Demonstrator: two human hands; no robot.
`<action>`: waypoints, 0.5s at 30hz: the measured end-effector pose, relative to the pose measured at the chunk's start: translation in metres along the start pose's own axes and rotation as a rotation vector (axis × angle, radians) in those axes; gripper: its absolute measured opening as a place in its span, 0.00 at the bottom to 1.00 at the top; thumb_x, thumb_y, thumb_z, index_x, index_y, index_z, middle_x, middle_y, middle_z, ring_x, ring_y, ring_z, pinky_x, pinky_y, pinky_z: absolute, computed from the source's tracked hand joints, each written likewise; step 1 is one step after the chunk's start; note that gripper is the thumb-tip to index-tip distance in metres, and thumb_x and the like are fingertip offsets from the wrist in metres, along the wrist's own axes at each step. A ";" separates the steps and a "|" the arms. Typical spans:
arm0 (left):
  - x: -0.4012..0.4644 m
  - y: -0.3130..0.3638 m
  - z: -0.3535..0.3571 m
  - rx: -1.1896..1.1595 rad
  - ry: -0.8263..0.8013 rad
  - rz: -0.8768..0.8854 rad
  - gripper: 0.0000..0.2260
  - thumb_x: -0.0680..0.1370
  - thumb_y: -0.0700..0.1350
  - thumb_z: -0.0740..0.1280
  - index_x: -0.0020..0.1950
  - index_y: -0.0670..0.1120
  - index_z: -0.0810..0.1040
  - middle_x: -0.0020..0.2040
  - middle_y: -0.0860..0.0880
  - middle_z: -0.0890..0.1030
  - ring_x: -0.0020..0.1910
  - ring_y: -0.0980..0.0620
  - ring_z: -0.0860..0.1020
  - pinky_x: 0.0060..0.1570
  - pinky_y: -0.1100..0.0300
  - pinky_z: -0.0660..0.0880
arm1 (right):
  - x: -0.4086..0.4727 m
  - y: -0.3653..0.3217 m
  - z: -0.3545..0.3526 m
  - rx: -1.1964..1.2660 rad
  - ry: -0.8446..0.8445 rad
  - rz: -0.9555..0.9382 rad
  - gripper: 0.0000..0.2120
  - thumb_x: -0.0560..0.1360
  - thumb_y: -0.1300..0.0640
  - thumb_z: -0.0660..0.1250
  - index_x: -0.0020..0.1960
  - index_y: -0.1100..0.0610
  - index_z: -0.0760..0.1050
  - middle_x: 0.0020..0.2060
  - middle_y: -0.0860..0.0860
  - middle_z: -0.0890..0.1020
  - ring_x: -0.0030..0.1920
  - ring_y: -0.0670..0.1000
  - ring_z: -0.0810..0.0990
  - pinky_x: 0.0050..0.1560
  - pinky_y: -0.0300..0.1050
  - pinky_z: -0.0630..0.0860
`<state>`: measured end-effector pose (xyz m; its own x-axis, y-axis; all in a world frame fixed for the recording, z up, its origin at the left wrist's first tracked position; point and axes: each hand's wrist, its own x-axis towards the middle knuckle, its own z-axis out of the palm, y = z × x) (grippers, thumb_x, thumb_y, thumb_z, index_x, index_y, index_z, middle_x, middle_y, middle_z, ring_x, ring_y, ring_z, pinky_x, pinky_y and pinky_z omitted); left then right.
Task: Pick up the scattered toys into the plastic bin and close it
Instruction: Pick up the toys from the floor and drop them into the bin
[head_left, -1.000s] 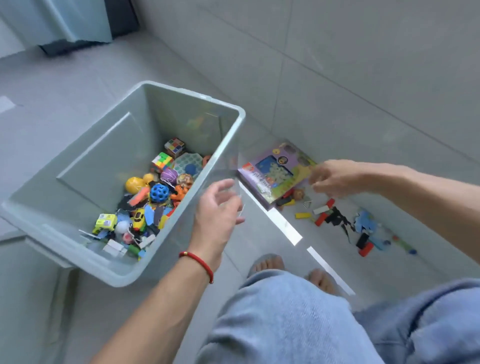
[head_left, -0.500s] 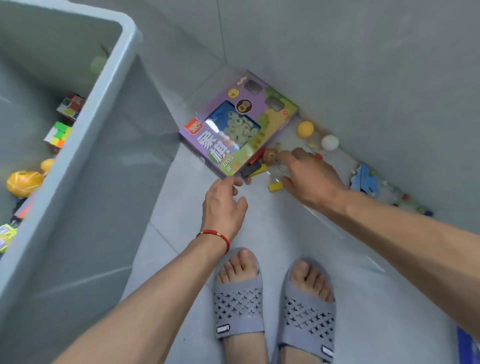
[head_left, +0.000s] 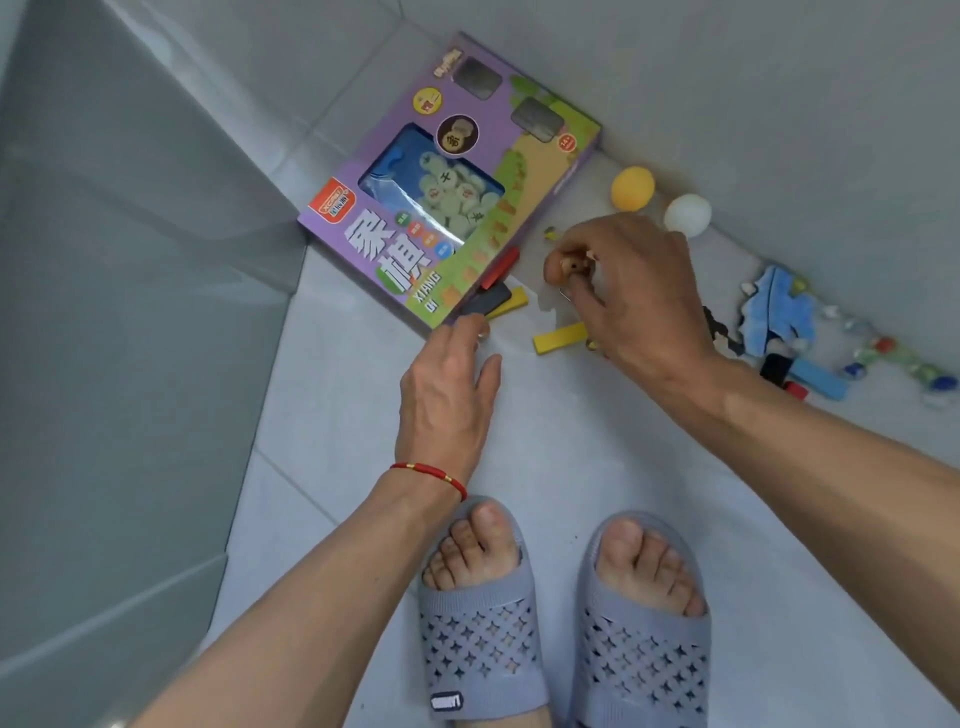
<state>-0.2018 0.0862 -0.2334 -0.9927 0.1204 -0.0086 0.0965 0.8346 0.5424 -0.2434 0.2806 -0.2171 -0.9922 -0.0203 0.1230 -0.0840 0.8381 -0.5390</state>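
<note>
My right hand (head_left: 631, 296) pinches a small brown toy (head_left: 568, 266) in curled fingers; my left hand (head_left: 447, 395) hovers loosely open just beside the one game box (head_left: 447, 187). Two balls (head_left: 632, 188) lie against the wall, one yellow block (head_left: 560, 338) under my right hand, the bin (head_left: 130, 312) at left.

The view has tipped down and closer to the floor since a second ago; the plastic bin (head_left: 130, 312) now shows only its outer wall, its toys out of view; the right hand (head_left: 631, 296) has moved from the game box (head_left: 447, 192) to pinch a small brown toy (head_left: 566, 267) in its fingertips; the left hand (head_left: 447, 400) has left the bin and reaches, fingers extended, toward the black block (head_left: 488, 300) at the box's near corner.
</note>
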 end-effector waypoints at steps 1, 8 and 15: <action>0.001 -0.002 0.002 0.009 -0.003 0.014 0.14 0.76 0.40 0.71 0.60 0.43 0.78 0.49 0.45 0.80 0.44 0.44 0.79 0.46 0.55 0.74 | -0.004 -0.003 -0.004 0.111 0.049 0.097 0.10 0.73 0.59 0.68 0.54 0.51 0.79 0.46 0.42 0.78 0.50 0.46 0.76 0.50 0.42 0.69; -0.001 -0.008 0.012 -0.021 0.011 0.006 0.14 0.75 0.36 0.70 0.61 0.41 0.78 0.51 0.43 0.79 0.46 0.42 0.79 0.49 0.56 0.74 | -0.029 0.002 -0.043 1.235 0.136 0.889 0.07 0.72 0.62 0.61 0.37 0.60 0.75 0.35 0.53 0.76 0.39 0.52 0.76 0.39 0.45 0.78; -0.002 -0.008 0.011 0.017 0.041 0.059 0.08 0.75 0.36 0.71 0.53 0.39 0.79 0.52 0.42 0.76 0.38 0.45 0.76 0.40 0.62 0.68 | -0.035 0.020 -0.031 0.409 -0.044 0.653 0.10 0.75 0.49 0.71 0.40 0.54 0.77 0.30 0.46 0.79 0.31 0.44 0.75 0.36 0.40 0.72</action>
<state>-0.1996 0.0854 -0.2472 -0.9873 0.1477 0.0580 0.1560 0.8356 0.5268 -0.2077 0.3150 -0.2061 -0.8541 0.3804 -0.3547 0.5013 0.4198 -0.7567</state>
